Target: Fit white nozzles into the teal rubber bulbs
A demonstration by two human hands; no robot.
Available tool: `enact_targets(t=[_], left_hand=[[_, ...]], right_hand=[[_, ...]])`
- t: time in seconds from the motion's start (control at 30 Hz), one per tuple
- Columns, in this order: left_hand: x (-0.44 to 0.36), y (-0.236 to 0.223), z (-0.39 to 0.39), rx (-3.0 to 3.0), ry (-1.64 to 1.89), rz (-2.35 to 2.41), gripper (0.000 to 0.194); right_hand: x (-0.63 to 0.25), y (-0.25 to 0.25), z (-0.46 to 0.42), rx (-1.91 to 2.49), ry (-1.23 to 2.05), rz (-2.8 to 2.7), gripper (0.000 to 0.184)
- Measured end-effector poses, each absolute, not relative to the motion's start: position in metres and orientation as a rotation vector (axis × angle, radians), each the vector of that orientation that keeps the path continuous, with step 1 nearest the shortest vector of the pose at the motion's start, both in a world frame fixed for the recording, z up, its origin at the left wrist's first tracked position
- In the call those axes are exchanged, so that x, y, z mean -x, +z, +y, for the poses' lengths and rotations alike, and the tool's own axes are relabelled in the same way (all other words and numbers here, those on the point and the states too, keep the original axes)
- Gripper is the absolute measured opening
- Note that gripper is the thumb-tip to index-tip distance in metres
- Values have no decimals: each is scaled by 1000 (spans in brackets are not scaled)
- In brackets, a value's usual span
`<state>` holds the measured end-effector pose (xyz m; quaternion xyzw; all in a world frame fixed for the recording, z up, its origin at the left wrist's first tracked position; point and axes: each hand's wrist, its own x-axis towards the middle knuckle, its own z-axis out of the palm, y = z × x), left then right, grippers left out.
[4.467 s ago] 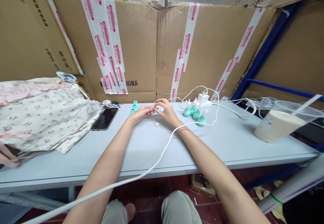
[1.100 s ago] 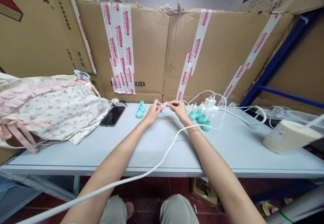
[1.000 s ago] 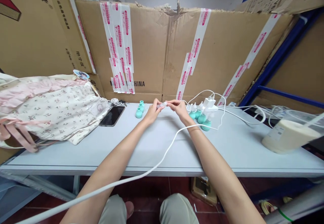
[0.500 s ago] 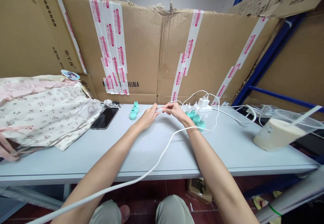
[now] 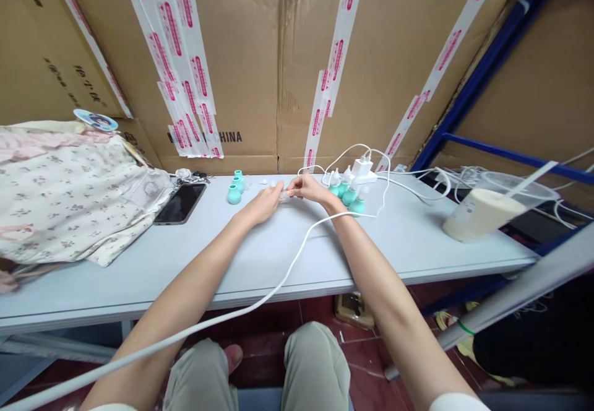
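Note:
My left hand [image 5: 266,204] and my right hand [image 5: 306,188] meet over the table, fingertips pinched together. Between them is a small clear plastic piece [image 5: 283,195], partly covered by the fingers; its exact kind is too small to tell. To the left stand three open-necked teal squeeze bulbs [image 5: 234,194] in a row. Beside my right wrist is a cluster of several teal bulbs with clear pointed tips [image 5: 349,195]. More small clear pieces [image 5: 264,182] lie behind my left hand.
A white cable [image 5: 297,256] crosses over my right forearm toward a white charger plug [image 5: 362,166]. On the left lie a black phone [image 5: 180,203] and a floral cloth bag [image 5: 78,194]. A tilted-looking drink cup [image 5: 482,213] stands at right. Cardboard [image 5: 245,77] walls the back.
The head view has tilted down and shifted a little right, so the scene sits higher and farther left. Both hands remain together at the clear plastic piece.

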<state>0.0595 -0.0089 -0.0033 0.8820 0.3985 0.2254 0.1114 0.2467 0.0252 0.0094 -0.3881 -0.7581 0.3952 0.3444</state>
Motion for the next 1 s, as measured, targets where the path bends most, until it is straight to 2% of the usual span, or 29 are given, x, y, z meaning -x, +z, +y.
enact_targets(t=[0.3, 0.5, 0.7, 0.87, 1.0], left_hand=[[-64, 1, 5, -2226, 1119, 1237, 17], [-61, 1, 6, -2118, 1066, 1154, 24], [-61, -2, 7, -2143, 1069, 1185, 33], [-58, 11, -2, -2396, 913, 1483, 43], [-27, 40, -8, -2527, 772, 1924, 52]], right_hand=[[-225, 16, 10, 868, 1122, -1672, 36], [-220, 12, 7, 940, 1230, -1559, 30], [-219, 8, 13, 979, 1239, -1568, 38], [-218, 4, 19, 974, 1076, -1544, 43], [-223, 8, 20, 986, 1001, -1412, 42]])
